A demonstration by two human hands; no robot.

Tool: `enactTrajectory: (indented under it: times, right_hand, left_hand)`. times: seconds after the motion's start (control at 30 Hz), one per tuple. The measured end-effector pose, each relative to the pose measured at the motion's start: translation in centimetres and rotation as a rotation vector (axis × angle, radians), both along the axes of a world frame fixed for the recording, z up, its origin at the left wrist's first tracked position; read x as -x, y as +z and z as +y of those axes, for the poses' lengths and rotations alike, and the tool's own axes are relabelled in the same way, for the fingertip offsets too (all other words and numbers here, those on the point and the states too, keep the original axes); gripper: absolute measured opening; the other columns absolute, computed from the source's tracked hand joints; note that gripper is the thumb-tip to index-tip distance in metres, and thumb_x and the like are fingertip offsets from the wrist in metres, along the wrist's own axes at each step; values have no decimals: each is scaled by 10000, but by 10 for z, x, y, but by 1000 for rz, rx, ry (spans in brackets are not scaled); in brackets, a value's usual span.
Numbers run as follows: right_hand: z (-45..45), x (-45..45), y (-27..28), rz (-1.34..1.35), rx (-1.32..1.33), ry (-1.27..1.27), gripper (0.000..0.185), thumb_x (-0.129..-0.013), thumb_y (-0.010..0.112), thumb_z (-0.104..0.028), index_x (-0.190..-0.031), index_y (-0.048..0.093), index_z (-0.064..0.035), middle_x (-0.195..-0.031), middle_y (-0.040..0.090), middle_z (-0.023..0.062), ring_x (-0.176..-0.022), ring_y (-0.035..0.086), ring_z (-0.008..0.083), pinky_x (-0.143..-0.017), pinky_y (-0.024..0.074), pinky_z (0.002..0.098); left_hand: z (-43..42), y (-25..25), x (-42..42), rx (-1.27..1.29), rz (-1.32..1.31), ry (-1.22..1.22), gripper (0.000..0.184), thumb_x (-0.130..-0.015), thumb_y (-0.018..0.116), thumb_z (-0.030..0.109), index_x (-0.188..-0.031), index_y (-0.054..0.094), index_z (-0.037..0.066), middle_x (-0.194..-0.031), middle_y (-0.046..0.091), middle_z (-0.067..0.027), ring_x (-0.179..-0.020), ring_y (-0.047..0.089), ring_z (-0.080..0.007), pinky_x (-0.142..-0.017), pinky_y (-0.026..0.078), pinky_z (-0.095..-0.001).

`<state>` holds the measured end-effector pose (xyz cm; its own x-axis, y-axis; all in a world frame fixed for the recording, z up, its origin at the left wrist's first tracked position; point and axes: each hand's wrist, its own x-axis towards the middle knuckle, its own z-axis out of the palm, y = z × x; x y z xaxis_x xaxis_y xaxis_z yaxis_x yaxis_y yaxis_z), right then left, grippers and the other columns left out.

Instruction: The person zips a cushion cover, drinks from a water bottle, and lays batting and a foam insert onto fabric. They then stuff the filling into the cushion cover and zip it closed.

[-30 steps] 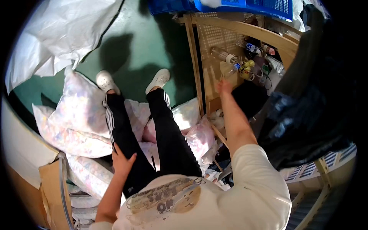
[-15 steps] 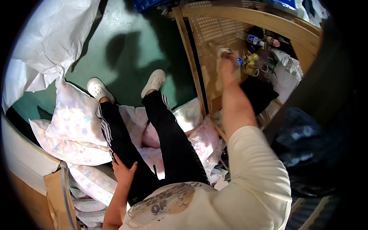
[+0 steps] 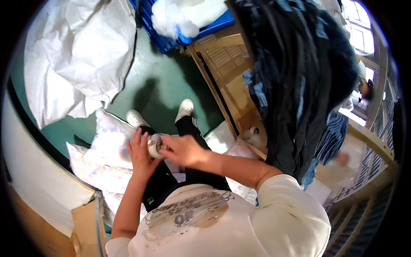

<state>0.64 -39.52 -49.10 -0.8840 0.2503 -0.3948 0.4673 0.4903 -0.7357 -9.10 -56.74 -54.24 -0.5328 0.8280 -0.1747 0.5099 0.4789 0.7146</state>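
A bottle with a pale, whitish cap (image 3: 154, 147) is between my two hands, above my lap. My left hand (image 3: 142, 154) is wrapped round its left side, with some fingers stretched upward. From the right, my right hand (image 3: 185, 150) closes on the bottle near its top, slightly blurred by motion. Much of the bottle's body is hidden by my hands. Beneath them are my black trousers (image 3: 165, 177) and translucent bags with pastel contents (image 3: 107, 147).
Dark and blue garments (image 3: 291, 77) hang at the right beside a wooden frame (image 3: 214, 92). A blue crate (image 3: 162, 43) holds white fluffy material (image 3: 173, 19). White sheeting (image 3: 79, 55) lies at upper left, cardboard (image 3: 85, 225) at lower left. Part of another person shows at far right.
My right hand has come back from the wooden compartment to my lap with the bottle. My left hand has risen from my thigh to the bottle. The view has shifted, showing the hanging garments.
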Motion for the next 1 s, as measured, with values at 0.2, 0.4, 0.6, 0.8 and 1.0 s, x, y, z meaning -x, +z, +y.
enactTrajectory:
  times: [0.2,0.4,0.6,0.8,1.0]
  right_hand:
    - [-14,64,182,339,32,306,271,-917,644,-225,-1125,616,-52,-974,665,146,-831,657,335,-707,540,415]
    - [-22,52,380,907,530,326,285,-904,548,-100,-1155,602,24,-1048,627,159,-1009,627,306,-883,514,405]
    - [-93,41,418,1335,52,34,218,-964,583,-147,-1039,641,49,-954,680,133,-826,671,266,-738,545,357]
    - [-79,11,433,1409,-311,78,184,-944,600,-158,-994,657,9,-948,702,137,-830,682,249,-721,558,358]
    - [-30,-35,426,1334,-571,341,152,-745,700,-156,-853,714,-50,-709,549,46,-561,540,183,-551,460,303]
  left_hand:
    - [-67,86,33,-311,-455,468,708,-625,905,138,-1217,531,31,-1130,605,-120,-1038,606,-256,-907,483,-384]
    - [-88,134,100,-370,-260,514,849,-613,927,109,-1294,428,18,-1152,566,-102,-1052,570,-188,-944,461,-338]
    - [-55,173,126,-470,-305,443,761,-637,888,34,-1267,460,23,-1140,560,-85,-1030,574,-166,-903,480,-312]
    - [-23,188,113,-499,-311,309,778,-621,908,86,-1259,465,31,-1132,566,-82,-1029,583,-178,-923,473,-330]
    - [10,209,96,-575,-366,219,780,-606,922,106,-1245,481,20,-1123,564,-95,-1008,598,-203,-906,479,-339]
